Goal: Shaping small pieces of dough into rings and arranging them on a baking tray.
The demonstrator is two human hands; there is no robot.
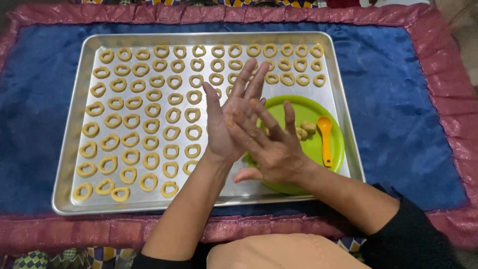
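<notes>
Right now I see both hands pressed together above the metal baking tray [74, 114], palm against palm. My left hand [230, 119] stands nearly upright with its fingers stretched toward the far rows, and my right hand [271, 147] lies across it at a slant, fingers splayed. Neither hand is curled into a fist; they are flat and closed on each other, and I judge a small piece of dough sits between the palms, though I cannot tell, since the palms hide whatever is there. Holding them flat like this suits rolling a lump into a thin strand.

Just beneath and to the right of the hands a green plate [333, 149] rests on the tray's right part, close enough that I need not reach far. On it lie a few dough lumps [304, 129] and, just beside them, an orange measuring spoon [325, 139] with its bowl toward the far side; that spoon probably keeps the portions even.

Dough rings [130, 121] fill the left and far parts of the tray in neat rows, each apart from its neighbours, likely so they do not stick. The tray sits on a blue cloth [398, 99] with a pink border [448, 60].
</notes>
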